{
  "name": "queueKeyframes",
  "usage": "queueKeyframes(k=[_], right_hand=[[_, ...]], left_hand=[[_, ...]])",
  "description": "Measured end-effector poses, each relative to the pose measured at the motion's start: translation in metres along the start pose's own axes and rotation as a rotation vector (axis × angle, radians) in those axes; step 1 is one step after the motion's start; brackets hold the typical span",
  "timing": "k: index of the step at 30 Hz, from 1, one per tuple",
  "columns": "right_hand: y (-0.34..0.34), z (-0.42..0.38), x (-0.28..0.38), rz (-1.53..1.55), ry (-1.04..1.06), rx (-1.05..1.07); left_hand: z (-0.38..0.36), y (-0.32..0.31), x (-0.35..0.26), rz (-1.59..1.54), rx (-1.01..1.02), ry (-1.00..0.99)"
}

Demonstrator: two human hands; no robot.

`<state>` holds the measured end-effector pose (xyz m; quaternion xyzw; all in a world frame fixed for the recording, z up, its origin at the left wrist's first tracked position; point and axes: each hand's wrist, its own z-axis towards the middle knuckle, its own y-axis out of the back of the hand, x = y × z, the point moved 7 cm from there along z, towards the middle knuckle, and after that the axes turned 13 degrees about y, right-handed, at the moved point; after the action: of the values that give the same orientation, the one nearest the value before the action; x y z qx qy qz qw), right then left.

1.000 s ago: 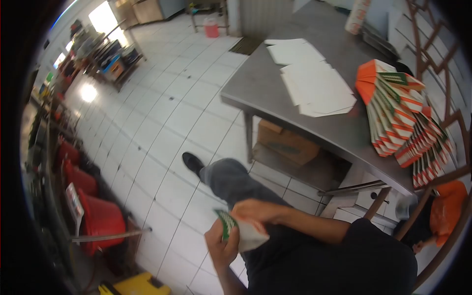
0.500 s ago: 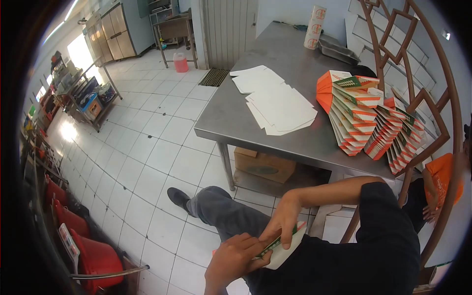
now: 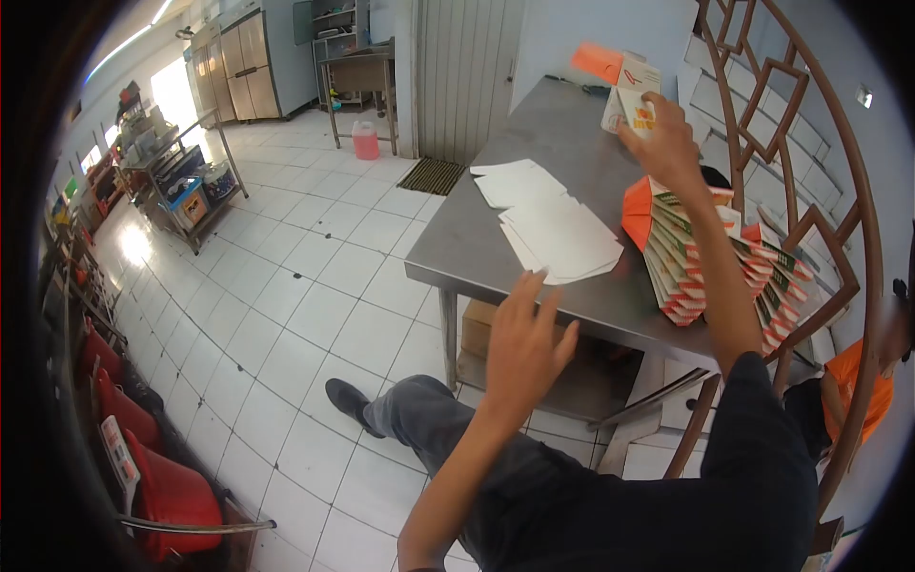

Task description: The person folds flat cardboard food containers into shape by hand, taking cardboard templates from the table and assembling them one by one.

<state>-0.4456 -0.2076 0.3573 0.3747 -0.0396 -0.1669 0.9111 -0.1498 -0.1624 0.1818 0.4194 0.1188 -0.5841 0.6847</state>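
My right hand [image 3: 662, 143] reaches over the far right of the steel table and grips a carton [image 3: 599, 63] with an orange flap and white printed panels. Its fingers are bent at the carton's near edge. My left hand [image 3: 526, 348] is empty with its fingers spread, just in front of the table's near edge. Closest to it are flat white cardboard blanks [image 3: 562, 229], lying overlapped on the table. Folded orange, green and white cartons [image 3: 662, 253] stand nested in fanned rows under my right forearm, which hides part of them.
The steel table [image 3: 457, 238] has a brown box [image 3: 477, 329] on its lower shelf. A brown metal railing [image 3: 848, 200] runs along the right, with a person in an orange shirt [image 3: 863, 391] beyond it. Red chairs [image 3: 176, 496] stand at lower left.
Both hands have risen from my lap, where they were folding a carton. My right hand has moved far out over the table with a carton; my left has let go and opened.
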Motion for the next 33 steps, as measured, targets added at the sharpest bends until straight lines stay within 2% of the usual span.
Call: queueKeyframes(k=[3,6,8,12,15,16,19,22,25,26,27,30,32,33], right_hand=[[-0.004,0.04,-0.039,-0.21,0.046,0.29],[-0.065,0.045,-0.109,-0.102,0.069,1.186],[-0.054,0.034,-0.13,-0.159,0.052,1.197],[-0.002,-0.016,-0.076,-0.229,0.026,1.234],[-0.008,-0.033,-0.07,-0.188,0.175,1.227],[-0.006,-0.034,-0.074,-0.251,0.085,1.21],[-0.023,-0.037,-0.11,-0.106,-0.096,1.226],[-0.014,-0.039,-0.104,0.048,-0.109,1.159],[-0.01,-0.061,-0.091,0.15,-0.124,1.201],[-0.017,-0.073,-0.092,0.019,-0.094,1.299],[-0.007,-0.089,-0.07,-0.019,-0.021,1.224],[-0.032,-0.158,-0.059,-0.027,-0.028,1.091],[-0.046,-0.214,-0.035,-0.409,-0.128,0.864],[-0.044,-0.219,-0.032,-0.354,-0.121,0.834]], left_hand=[[0.025,-0.054,0.01,0.149,0.003,-0.121],[0.029,-0.092,0.03,0.242,0.042,-0.109],[0.027,-0.091,0.036,0.247,0.071,-0.061],[0.031,-0.083,0.036,0.217,0.085,-0.014],[0.035,-0.084,0.035,0.211,0.081,-0.009],[0.033,-0.083,0.035,0.212,0.074,-0.011],[0.031,-0.082,0.035,0.211,0.064,-0.01],[0.031,-0.08,0.037,0.206,0.05,-0.01],[0.03,-0.081,0.035,0.2,0.068,-0.002],[0.032,-0.08,0.034,0.201,0.071,0.002],[0.034,-0.078,0.034,0.199,0.062,0.003],[0.033,-0.076,0.031,0.202,0.055,0.015],[0.033,-0.074,0.029,0.229,0.063,0.028],[0.032,-0.072,0.029,0.239,0.07,0.026]])
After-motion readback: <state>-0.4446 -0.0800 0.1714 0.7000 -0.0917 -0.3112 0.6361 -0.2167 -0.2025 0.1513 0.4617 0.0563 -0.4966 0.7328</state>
